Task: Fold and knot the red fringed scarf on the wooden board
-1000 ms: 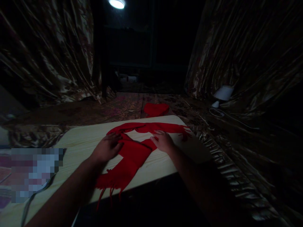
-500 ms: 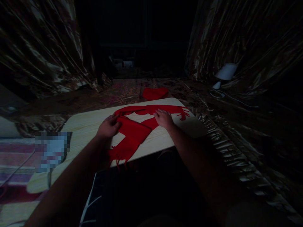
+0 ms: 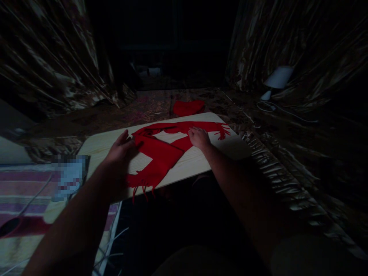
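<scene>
Both arms reach forward, left hand [image 3: 119, 148] spread flat touching the red scarf [image 3: 161, 154], right hand [image 3: 198, 137] pressing it palm-down.

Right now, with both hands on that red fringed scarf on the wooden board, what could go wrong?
The red fringed scarf has its tasselled end hanging over the near edge of the pale wooden board; a tug from the left hand might slide it off. The right hand rests only where the two strips meet, so the far strip may bunch. The light is very dim, so creases are easy to miss.
</scene>
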{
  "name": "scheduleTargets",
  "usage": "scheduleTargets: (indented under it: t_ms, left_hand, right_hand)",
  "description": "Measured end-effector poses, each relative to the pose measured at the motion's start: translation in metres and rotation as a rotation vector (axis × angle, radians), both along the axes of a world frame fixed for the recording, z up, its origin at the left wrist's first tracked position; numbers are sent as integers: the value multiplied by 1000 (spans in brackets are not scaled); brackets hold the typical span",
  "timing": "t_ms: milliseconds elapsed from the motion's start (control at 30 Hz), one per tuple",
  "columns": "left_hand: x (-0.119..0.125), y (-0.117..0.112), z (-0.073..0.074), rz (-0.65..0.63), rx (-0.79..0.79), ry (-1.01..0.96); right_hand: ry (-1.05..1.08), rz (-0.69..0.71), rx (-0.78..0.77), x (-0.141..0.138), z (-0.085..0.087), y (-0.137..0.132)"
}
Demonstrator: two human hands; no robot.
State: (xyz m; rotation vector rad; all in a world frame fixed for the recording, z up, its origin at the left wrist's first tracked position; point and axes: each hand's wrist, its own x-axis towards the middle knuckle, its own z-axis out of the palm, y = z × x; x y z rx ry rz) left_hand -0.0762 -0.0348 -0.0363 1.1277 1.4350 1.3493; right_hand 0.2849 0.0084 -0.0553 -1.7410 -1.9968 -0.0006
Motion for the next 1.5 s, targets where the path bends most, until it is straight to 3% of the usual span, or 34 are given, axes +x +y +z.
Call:
scheduleTargets:
  t_ms: [333, 667, 767, 1000, 1133, 1233, 1400, 1500]
  left_hand:
    - [22, -26, 9, 16, -26, 37]
    - [41, -42, 40, 110, -155, 190]
    - [35, -36, 35, 71, -144, 204]
    - [5, -11, 8, -61, -112, 236]
    - [-3, -1, 1, -180, -22, 291]
    - [-5, 4, -3, -215, 13, 357]
    - [-9, 9, -13, -236, 57, 409]
    - [-10, 11, -18, -241, 86, 430]
  right_hand:
    - [12, -17, -41, 0, 1, 0]
    - [17, -24, -38, 0, -1, 2]
    - [13, -10, -22, 0, -2, 3]
    - [42, 2, 0, 2, 2, 0]
    - [154, -30, 178, -12, 17, -13]
    - [223, 208, 202, -43, 35, -40]
    - [1, 952, -118, -105, 58, -101]
    - [-189, 1073, -242, -126, 56, -123]
